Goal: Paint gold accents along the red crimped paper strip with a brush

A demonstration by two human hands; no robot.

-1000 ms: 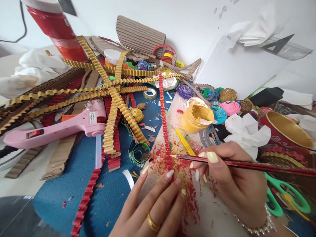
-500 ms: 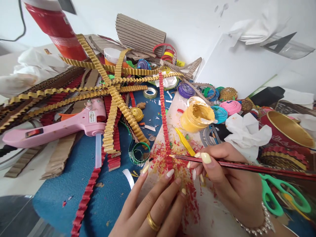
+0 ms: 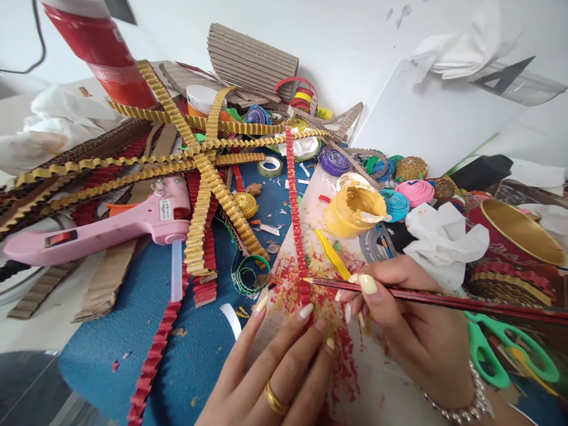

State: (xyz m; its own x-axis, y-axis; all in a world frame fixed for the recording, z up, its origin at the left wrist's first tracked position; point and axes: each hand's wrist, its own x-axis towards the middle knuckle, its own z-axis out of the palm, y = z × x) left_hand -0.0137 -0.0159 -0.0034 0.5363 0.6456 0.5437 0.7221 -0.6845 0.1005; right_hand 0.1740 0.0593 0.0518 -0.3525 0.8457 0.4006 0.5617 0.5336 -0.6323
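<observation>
A narrow red corrugated strip [image 3: 293,201] runs away from me down the middle, over a paint-smeared sheet [image 3: 368,378]. My left hand [image 3: 275,367] lies with fingers stretched out over its near end, a fingertip pressing on it. My right hand [image 3: 399,319] pinches a thin dark red paintbrush [image 3: 435,299], whose yellowish tip meets the strip's right edge just beyond my left fingertips. Yellow-handled tweezers [image 3: 331,253] lie just past my right fingers. Behind them stands an uncapped jar of mustard-yellow paint [image 3: 346,216].
A pink glue gun [image 3: 102,228] and gold corrugated strips [image 3: 231,204] crowd the left of the blue mat [image 3: 106,349]. Green-handled scissors [image 3: 488,361] lie by my right wrist. Crumpled tissue [image 3: 448,236], coiled paper discs [image 3: 415,193] and a red pot [image 3: 488,236] fill the right. Red paint bottles [image 3: 91,35] stand back left.
</observation>
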